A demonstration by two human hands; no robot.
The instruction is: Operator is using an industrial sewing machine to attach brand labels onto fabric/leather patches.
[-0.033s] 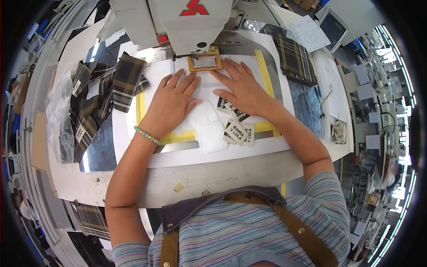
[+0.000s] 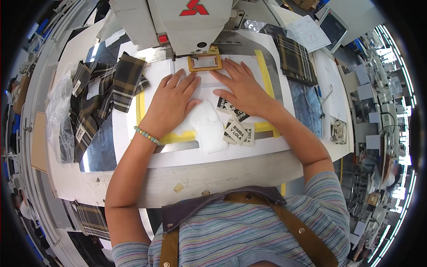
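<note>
My left hand [image 2: 171,103] lies flat, fingers spread, on a white fabric sheet [image 2: 209,84] on the sewing machine bed. A bead bracelet circles its wrist. My right hand [image 2: 242,89] presses flat on the same sheet just to the right. Both sets of fingertips reach toward a brown rectangular clamp frame [image 2: 204,63] under the machine head [image 2: 187,22]. A small white cloth piece [image 2: 208,129] lies below my left thumb. A few printed woven labels [image 2: 238,129] sit beside my right wrist. Neither hand grips anything.
Yellow tape [image 2: 267,75] outlines the work area on the white plate. Plaid fabric pieces are piled at the left [image 2: 111,84], and more lie at the right [image 2: 293,58]. A clear plastic bag [image 2: 58,107] sits far left, papers and a screen [image 2: 331,24] at the back right.
</note>
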